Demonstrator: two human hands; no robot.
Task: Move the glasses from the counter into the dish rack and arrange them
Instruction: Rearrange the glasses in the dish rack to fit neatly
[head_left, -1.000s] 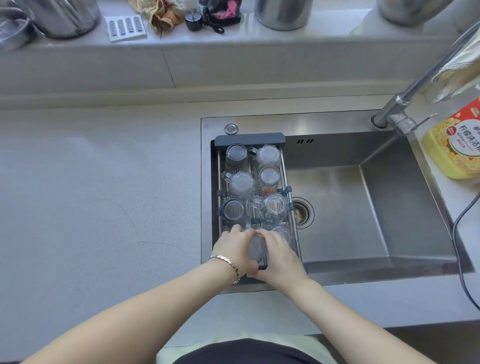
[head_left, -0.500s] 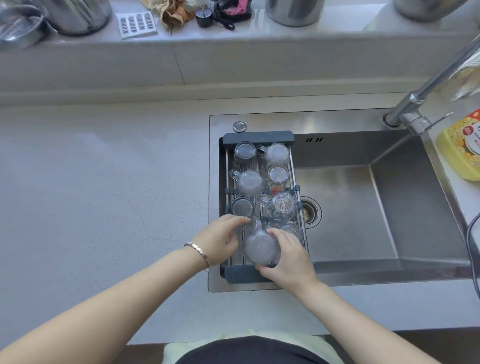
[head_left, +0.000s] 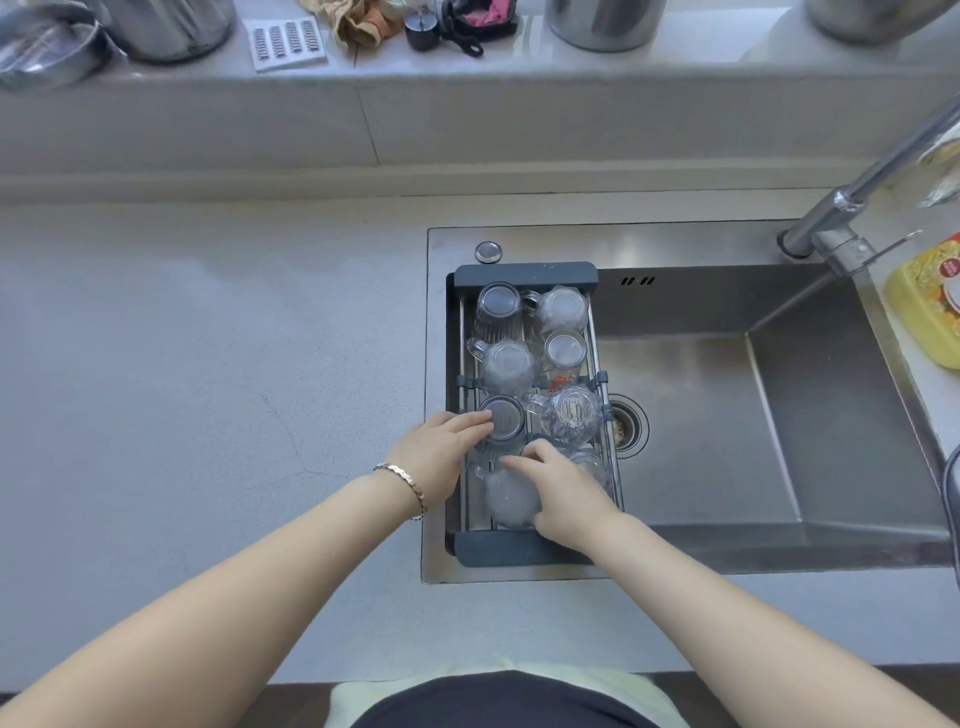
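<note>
The dark grey dish rack (head_left: 523, 273) spans the left part of the sink and holds several clear glasses and mugs standing upside down. A frosted glass (head_left: 510, 498) stands in the rack's near left corner. My right hand (head_left: 565, 494) lies over its right side, thumb at its near edge and fingers across its top. My left hand (head_left: 435, 453) reaches in from the left, its straight fingers pressed against the side of a dark-rimmed glass (head_left: 503, 417) just behind the frosted one. Another glass (head_left: 589, 462) shows partly behind my right hand.
The steel sink (head_left: 727, 415) with its drain (head_left: 628, 426) lies right of the rack. A tap (head_left: 852, 208) and a yellow detergent bottle (head_left: 924, 306) stand at the right. The grey counter (head_left: 208, 389) stretches left. Pots and small items line the back ledge (head_left: 467, 67).
The frosted glass went down from between both hands into the rack's near left corner. My left hand let go of it and moved forward to the dark-rimmed glass.
</note>
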